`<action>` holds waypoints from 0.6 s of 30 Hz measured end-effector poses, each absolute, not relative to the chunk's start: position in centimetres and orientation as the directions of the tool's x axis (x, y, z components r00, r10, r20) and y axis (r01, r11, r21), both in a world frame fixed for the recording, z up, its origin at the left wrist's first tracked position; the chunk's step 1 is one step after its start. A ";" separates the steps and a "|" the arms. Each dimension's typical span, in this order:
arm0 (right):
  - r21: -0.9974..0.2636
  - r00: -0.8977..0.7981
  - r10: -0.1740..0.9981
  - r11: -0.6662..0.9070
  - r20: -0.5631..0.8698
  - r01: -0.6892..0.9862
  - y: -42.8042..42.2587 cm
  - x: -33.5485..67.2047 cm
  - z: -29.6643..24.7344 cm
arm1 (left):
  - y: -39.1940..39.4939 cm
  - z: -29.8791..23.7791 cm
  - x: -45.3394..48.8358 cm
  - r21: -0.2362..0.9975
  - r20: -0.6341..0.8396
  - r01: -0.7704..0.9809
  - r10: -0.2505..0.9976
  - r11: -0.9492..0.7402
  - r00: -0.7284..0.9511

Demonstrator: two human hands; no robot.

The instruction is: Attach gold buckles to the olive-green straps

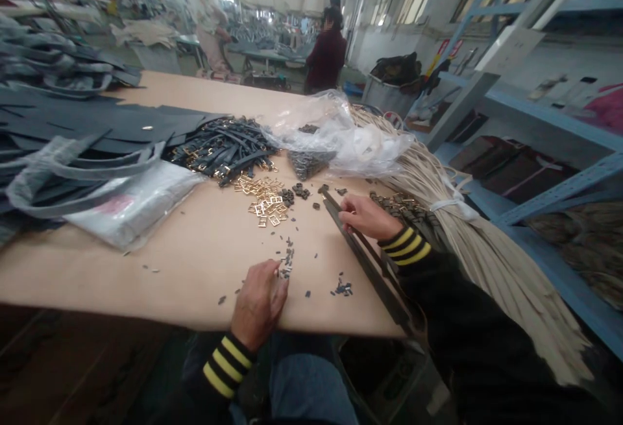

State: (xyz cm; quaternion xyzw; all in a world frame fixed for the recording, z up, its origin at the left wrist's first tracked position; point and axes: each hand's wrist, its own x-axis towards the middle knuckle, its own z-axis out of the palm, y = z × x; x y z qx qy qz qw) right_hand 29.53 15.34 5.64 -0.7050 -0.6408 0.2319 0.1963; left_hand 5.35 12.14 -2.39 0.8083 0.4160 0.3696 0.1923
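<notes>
My left hand is low over the near part of the table, fingers drawn together at a scatter of small dark pieces. Whatever may be between its fingertips is too small to name. My right hand is curled, thumb and fingers together, just above long dark olive straps that run toward the table's near edge. Its fingers hide what they may hold. A second little cluster of dark pieces lies between the hands. Beyond them is a pile of gold-coloured rectangular buckles.
Dark short straps with gold clasps are heaped behind the buckles. Clear plastic bags stand at the back. Long beige straps hang over the right side, beside a blue metal shelf. Grey bag pieces cover the left. Two people are farther off.
</notes>
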 end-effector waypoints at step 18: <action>-0.905 -0.380 0.867 -0.399 -0.323 -0.143 1.4 16.6 0.3 | 3.2 -0.4 2.7 0.711 -0.503 -0.348 0.787 0.612 0.357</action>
